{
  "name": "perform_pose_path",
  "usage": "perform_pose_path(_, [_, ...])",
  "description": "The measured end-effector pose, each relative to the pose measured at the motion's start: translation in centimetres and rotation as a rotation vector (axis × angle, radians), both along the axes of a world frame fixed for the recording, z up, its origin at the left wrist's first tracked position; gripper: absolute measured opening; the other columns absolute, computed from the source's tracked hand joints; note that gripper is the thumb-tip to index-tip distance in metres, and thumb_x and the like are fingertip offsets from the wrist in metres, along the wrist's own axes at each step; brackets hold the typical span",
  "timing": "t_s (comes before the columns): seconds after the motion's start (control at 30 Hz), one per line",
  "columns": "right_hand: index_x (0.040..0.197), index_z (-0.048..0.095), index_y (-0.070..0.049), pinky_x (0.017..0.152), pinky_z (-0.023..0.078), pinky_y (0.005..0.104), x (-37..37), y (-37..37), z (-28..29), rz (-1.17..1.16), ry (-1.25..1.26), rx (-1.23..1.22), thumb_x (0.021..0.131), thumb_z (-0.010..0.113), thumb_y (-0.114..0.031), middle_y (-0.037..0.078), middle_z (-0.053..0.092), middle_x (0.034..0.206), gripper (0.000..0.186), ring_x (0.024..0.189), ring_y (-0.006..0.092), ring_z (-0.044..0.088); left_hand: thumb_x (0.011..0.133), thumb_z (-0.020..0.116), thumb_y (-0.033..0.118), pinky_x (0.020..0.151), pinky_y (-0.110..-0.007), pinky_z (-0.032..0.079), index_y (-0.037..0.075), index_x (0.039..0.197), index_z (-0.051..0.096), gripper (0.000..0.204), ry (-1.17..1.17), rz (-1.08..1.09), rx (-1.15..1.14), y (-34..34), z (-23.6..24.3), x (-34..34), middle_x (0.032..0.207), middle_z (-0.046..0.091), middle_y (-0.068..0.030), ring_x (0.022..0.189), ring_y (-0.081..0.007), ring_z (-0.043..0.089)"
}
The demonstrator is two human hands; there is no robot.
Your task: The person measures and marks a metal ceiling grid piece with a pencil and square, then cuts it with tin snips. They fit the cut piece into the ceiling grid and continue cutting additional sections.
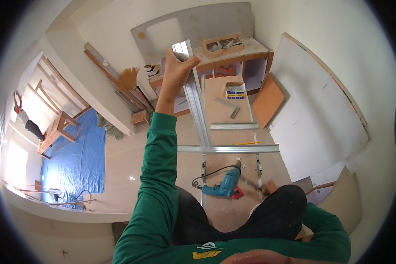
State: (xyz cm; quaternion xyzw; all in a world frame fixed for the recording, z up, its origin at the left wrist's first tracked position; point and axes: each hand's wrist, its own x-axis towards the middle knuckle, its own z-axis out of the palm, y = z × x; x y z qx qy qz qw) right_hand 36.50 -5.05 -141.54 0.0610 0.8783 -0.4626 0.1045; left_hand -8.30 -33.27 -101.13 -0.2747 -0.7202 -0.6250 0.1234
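Note:
My left hand [177,72] is raised and wrapped round the upper end of a long metal channel [197,110]. The channel's lower end meets another metal channel [246,149] that lies crosswise on a board. Beside my right knee, my right hand [272,186] is partly hidden, close to a dark, blurred elongated tool [251,183]; its fingers do not show clearly. In front of my knees lies a blue-green power drill [222,187] with a black cord, and a red object [237,192] touches it. A yellow pencil [247,143] rests by the crosswise channel.
A short channel [234,126], a try square [234,112] and a small box [235,91] sit on the board ahead. Beyond stands a low cabinet [259,49] with a wooden tray. Large panels [314,110] lean at right. Far left, a person [28,121] works near a wooden bench.

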Motion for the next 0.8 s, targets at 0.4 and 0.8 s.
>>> perform_pose_path(0.4, [0.116, 0.063, -0.007, 0.076, 0.053, 0.0286, -29.8, -4.2, 42.7, -0.112, 0.809, -0.584, 0.101, 0.080, -0.029, 0.000, 0.064, 0.089, 0.032, 0.087, 0.0114, 0.064, 0.085, 0.084, 0.023, 0.084, -0.039, 0.059, -0.009, 0.131, 0.032, 0.076, 0.290, -0.196, -0.189, 1.5, 4.5, 4.8, 0.104, 0.064, -0.0230, 0.093, -0.0281, 0.069])
perform_pose_path(0.8, [0.119, 0.067, -0.007, 0.079, 0.057, 0.0266, -30.1, -7.1, 44.3, 0.071, 0.768, -0.719, 0.092, 0.087, -0.025, 0.003, 0.069, 0.101, 0.038, 0.095, 0.0134, 0.069, 0.085, 0.082, 0.019, 0.098, -0.040, 0.056, -0.010, 0.139, 0.028, 0.081, 0.159, -0.372, -0.326, 2.9, 4.1, 6.4, 0.119, 0.061, -0.0289, 0.110, -0.0320, 0.069])
